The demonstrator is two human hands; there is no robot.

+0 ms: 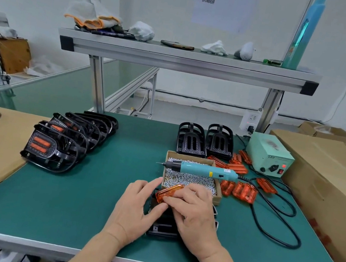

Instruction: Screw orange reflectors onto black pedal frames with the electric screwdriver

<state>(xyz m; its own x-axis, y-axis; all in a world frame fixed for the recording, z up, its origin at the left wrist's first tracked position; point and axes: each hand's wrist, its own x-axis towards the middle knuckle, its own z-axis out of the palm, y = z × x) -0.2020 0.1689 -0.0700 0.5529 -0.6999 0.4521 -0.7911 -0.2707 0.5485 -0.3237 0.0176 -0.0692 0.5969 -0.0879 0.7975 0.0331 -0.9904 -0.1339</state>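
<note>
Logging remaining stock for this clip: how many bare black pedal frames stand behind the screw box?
2. One pedal frame stands directly behind the screw box; the second pedal frame stands beside it, toward the green power unit. Nothing seems hidden behind them.

A reflector (167,194) lies between the left hand (133,210) and right hand (195,215), on a pedal frame (162,227) resting on the table (66,204) beneath them. Just behind the hands stands a box of screws (188,155) with the electric screwdriver (202,170) across it, two more frames (205,141) behind that. Loose reflectors (243,192) lie right of the right hand; a row of pedals (65,139) lies well left of the left hand.
</note>
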